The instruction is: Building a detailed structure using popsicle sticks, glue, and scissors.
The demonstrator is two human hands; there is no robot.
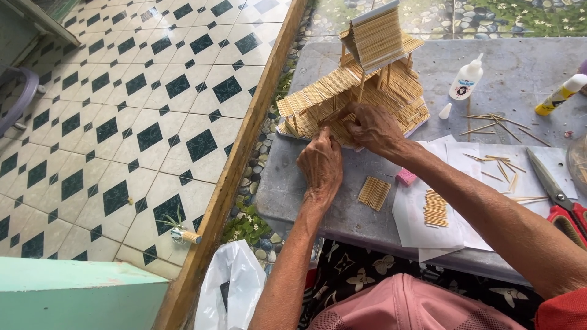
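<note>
A model house (pixel 361 79) built of thin wooden sticks stands at the far left of a grey table (pixel 287 195). My left hand (pixel 321 165) rests against the front edge of its lower roof, fingers pinched there. Over the same roof edge lies my right hand (pixel 373 127), fingers curled and pressing on the sticks. Whether either hand holds a loose stick is hidden by the fingers. Two small flat panels of glued sticks (pixel 374 193) (pixel 435 208) lie on the table just behind my hands.
A white glue bottle (pixel 466 79) and its cap (pixel 445 111) stand right of the model. Loose sticks (pixel 498 125), white paper sheets (pixel 428 226), red-handled scissors (pixel 559 198) and a yellow-tipped tube (pixel 559 95) lie to the right. A tiled floor (pixel 122 122) lies left; a white plastic bag (pixel 235 287) hangs below.
</note>
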